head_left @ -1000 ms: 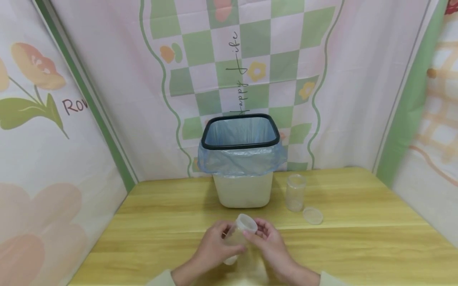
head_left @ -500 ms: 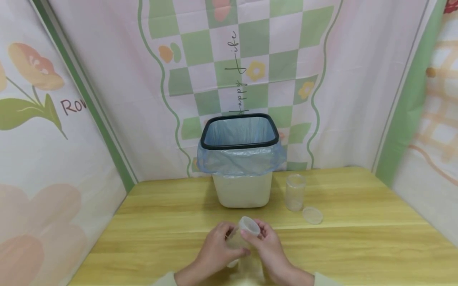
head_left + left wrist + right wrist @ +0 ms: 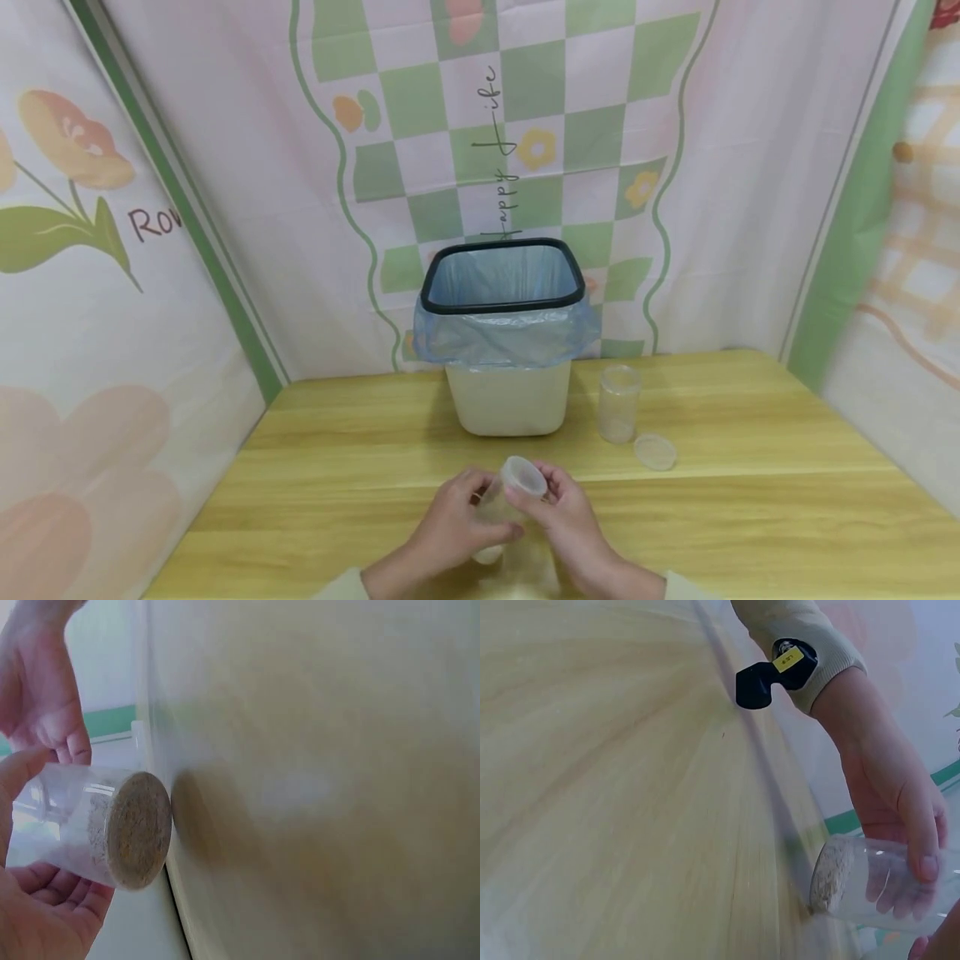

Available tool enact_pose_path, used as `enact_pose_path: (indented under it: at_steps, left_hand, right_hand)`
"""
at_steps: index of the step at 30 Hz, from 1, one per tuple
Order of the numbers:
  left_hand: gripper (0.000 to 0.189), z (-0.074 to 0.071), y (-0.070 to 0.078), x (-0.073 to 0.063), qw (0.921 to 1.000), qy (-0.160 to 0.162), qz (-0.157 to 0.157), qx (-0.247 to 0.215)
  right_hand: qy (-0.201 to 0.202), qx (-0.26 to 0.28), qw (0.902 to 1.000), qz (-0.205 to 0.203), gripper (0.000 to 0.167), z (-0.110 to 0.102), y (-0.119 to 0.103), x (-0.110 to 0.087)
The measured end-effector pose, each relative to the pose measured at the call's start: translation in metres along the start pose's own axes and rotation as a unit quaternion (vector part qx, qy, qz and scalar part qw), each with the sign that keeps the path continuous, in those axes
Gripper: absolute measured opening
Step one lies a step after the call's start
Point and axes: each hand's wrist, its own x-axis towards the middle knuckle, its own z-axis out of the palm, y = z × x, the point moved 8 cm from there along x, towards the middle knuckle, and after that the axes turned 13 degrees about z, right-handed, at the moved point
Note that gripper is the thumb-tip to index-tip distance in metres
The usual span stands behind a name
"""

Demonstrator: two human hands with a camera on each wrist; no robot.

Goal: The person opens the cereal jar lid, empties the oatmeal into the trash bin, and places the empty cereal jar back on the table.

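A clear plastic jar point(image 3: 491, 507) leans to the right close over the table, its whitish lid point(image 3: 525, 477) at the upper end. My left hand point(image 3: 450, 521) grips the jar's body, thumb in front and fingers behind. With thumb and fingers, my right hand point(image 3: 568, 518) pinches the lid at its edge. Grey-brown crumbly stuff point(image 3: 139, 831) covers the bottom of the jar in the left wrist view. The same layer looks pale and grainy point(image 3: 832, 876) in the right wrist view, where the left thumb presses the jar's wall.
Behind the hands stands a cream bin point(image 3: 512, 402) with a black rim and a blue bag liner point(image 3: 506, 337). To its right are a second clear jar point(image 3: 618, 407), without a lid, and a loose round lid point(image 3: 656, 452) on the wooden table point(image 3: 750, 517). Printed curtains surround the table.
The held jar's lid end has shifted slightly right and down, and both hands have moved a little with it. The bin, second jar and loose lid have stayed put.
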Motion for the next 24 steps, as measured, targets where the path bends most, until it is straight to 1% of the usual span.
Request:
enact_pose_path:
  at_steps: [3, 6, 8, 11, 13, 16, 18, 20, 24]
  left_hand:
    - [0.047, 0.001, -0.005, 0.001, 0.9993, -0.014, -0.009, -0.033]
    - [0.047, 0.001, -0.008, 0.003, 0.9971, -0.034, -0.015, -0.067]
    - [0.046, 0.001, -0.009, 0.004, 0.9946, -0.052, -0.018, -0.088]
    - [0.048, 0.001, -0.01, 0.004, 0.99, -0.08, -0.025, -0.114]
    - [0.049, 0.001, -0.011, 0.003, 0.9871, -0.097, -0.03, -0.124]
    - [0.051, 0.0, -0.012, 0.004, 0.9846, -0.114, -0.029, -0.13]
    - [0.052, 0.0, -0.012, 0.004, 0.9844, -0.118, -0.028, -0.127]
    - [0.052, 0.001, -0.013, 0.004, 0.9846, -0.12, -0.024, -0.125]
    - [0.052, 0.001, -0.015, 0.003, 0.9863, -0.107, -0.03, -0.122]
  right_hand:
    - [-0.01, -0.005, 0.9999, -0.009, 0.056, -0.003, -0.001, 0.002]
    - [-0.033, -0.014, 0.9993, -0.014, 0.057, -0.005, -0.002, 0.004]
    - [-0.057, -0.024, 0.9979, -0.021, 0.06, -0.006, -0.003, 0.005]
    - [-0.104, -0.035, 0.9933, -0.035, 0.064, -0.006, -0.006, 0.006]
    - [-0.136, -0.038, 0.9892, -0.041, 0.065, -0.005, -0.007, 0.007]
    - [-0.174, -0.036, 0.9831, -0.043, 0.066, -0.003, -0.008, 0.006]
    - [-0.189, -0.036, 0.9803, -0.045, 0.066, -0.002, -0.008, 0.006]
    - [-0.195, -0.037, 0.9789, -0.047, 0.068, -0.001, -0.009, 0.006]
    - [-0.185, -0.037, 0.981, -0.045, 0.073, -0.001, -0.009, 0.005]
